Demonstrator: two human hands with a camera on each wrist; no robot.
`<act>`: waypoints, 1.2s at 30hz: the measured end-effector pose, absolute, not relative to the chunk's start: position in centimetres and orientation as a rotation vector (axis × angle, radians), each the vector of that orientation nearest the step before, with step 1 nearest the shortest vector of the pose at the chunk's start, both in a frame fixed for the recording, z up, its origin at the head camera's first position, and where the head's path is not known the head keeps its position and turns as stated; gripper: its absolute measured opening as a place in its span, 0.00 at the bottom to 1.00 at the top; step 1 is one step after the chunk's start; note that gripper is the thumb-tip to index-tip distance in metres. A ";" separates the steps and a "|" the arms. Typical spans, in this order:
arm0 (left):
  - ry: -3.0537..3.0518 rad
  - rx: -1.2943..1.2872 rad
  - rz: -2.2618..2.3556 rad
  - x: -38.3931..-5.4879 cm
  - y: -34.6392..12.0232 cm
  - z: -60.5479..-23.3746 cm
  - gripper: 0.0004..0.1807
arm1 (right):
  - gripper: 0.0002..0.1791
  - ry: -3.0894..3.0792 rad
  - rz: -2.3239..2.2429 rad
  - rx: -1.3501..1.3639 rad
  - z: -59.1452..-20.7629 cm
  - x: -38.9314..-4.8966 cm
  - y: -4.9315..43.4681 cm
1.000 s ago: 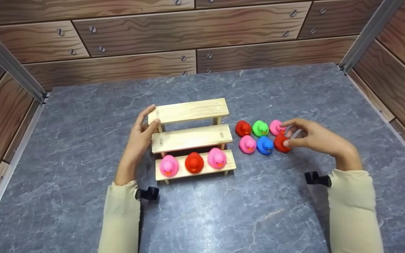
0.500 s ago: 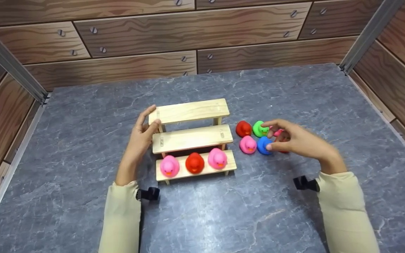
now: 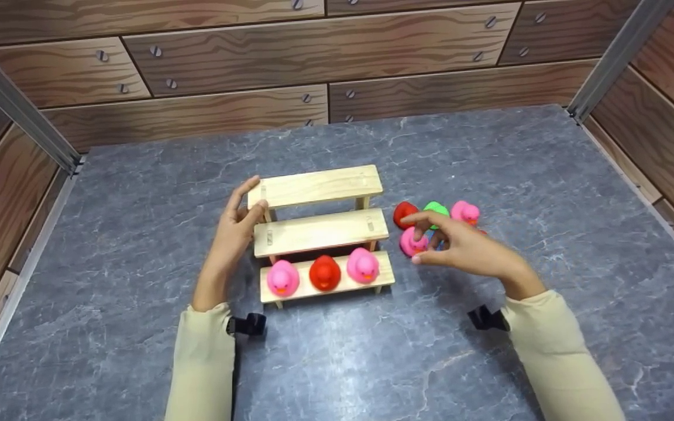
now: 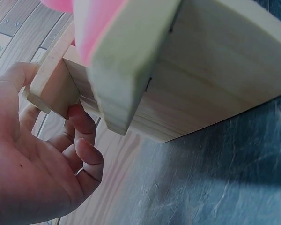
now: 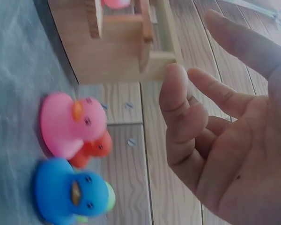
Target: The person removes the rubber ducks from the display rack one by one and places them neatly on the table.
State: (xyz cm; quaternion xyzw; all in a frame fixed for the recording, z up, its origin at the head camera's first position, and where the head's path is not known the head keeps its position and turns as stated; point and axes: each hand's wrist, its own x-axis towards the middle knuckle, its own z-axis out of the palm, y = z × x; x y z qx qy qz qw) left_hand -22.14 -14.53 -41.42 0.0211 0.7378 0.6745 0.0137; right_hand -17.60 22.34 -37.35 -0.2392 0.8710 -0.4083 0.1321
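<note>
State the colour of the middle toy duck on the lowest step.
The middle toy duck is red; the head view shows it best.

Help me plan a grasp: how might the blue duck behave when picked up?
The blue duck is probably light, given its toy-like body. Its smooth surface may be slippery. Its squat shape sits low, so tipping seems unlikely.

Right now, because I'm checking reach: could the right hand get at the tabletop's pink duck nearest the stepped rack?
Probably yes: the right hand hovers close to the pink duck, its parted fingers hold nothing, and the right wrist view shows nothing between them.
</note>
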 end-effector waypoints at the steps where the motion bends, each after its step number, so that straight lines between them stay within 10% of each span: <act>1: 2.301 0.064 2.098 -22.1 -14.5 -41.4 0.28 | 0.32 2.523 -1.184 -0.698 -37.4 -17.5 22.1; 36: 2.285 0.092 2.102 -22.1 -14.7 -41.5 0.28 | 0.34 2.443 -1.156 -0.868 -39.4 -16.0 17.5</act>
